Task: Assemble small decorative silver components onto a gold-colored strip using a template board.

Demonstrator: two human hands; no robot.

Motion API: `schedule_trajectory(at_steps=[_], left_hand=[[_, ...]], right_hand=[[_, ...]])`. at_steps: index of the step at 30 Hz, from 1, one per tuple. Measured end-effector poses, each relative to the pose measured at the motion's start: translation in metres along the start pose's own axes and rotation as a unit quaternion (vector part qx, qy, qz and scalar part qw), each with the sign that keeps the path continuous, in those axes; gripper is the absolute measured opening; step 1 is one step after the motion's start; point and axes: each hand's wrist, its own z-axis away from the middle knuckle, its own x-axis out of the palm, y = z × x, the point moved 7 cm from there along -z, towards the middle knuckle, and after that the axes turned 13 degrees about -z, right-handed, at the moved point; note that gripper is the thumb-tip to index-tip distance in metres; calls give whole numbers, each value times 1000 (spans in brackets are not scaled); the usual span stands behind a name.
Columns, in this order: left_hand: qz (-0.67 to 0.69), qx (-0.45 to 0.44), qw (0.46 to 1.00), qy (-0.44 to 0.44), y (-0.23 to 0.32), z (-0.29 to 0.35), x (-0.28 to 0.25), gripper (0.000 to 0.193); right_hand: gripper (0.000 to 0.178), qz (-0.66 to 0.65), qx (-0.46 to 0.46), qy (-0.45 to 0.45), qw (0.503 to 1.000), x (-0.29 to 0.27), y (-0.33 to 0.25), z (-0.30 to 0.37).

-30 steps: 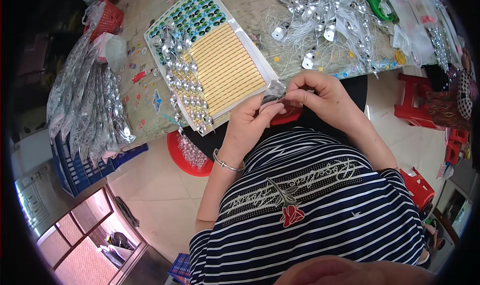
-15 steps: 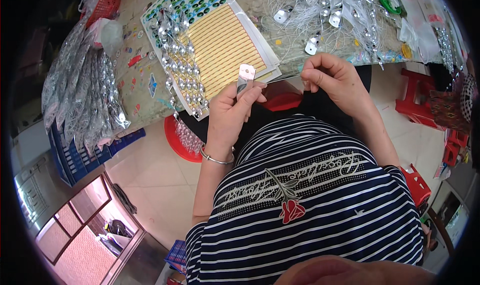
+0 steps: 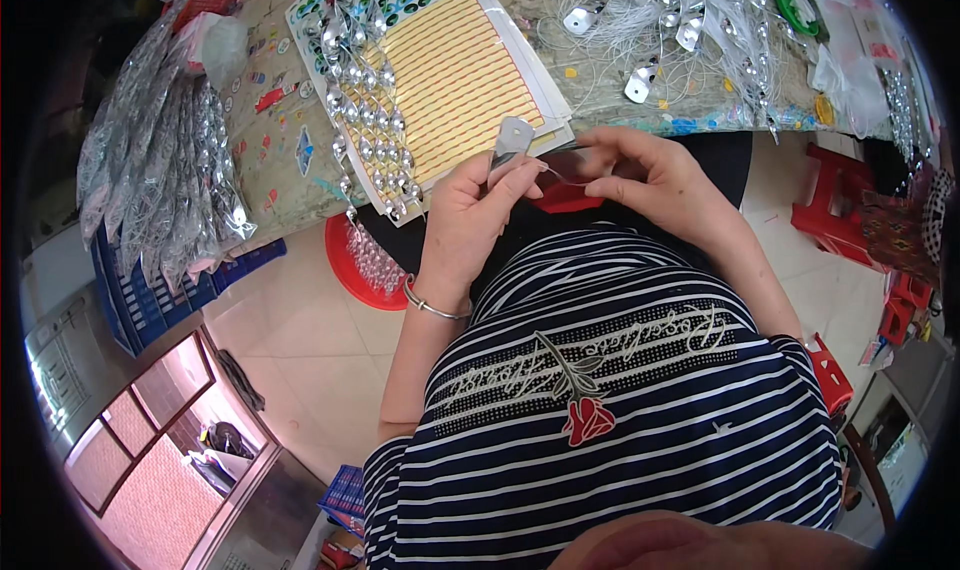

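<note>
My left hand (image 3: 468,198) pinches a small shiny silver plate (image 3: 514,133) with rounded corners and a hole near its upper end. The thumb lies across its lower part. Close on the right, my right hand (image 3: 655,175) has thumb and fingers bent together. A thin line (image 3: 562,180) runs from the left thumb to the right fingertips, which seem to pinch it. Both hands are above my lap at the table's front edge. Just beyond the left hand lies a yellow striped sheet (image 3: 465,80), with strings of silver twisted pieces (image 3: 368,150) along its left side.
Silver pieces tangled in white cord (image 3: 690,35) lie at the far right of the table (image 3: 590,100). Plastic-wrapped silver bundles (image 3: 165,170) hang over its left edge, above a blue crate (image 3: 130,295). A red basin (image 3: 345,270) is below; a red stool (image 3: 835,190) stands right.
My right hand has moved left, close to the left hand, and the thin line now shows between them. The silver plate has shifted slightly right and tilted.
</note>
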Motion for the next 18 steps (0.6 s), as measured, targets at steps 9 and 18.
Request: schedule_trajectory(at_steps=[9,18], left_hand=[[-20,3,999,-32,-2,-1,13,18],[2,-15,999,-35,-3,1,12,31]], right_hand=[[17,-95,46,-55,993,30,3,-14],[13,-93,12,38,995,6,-6,-8]])
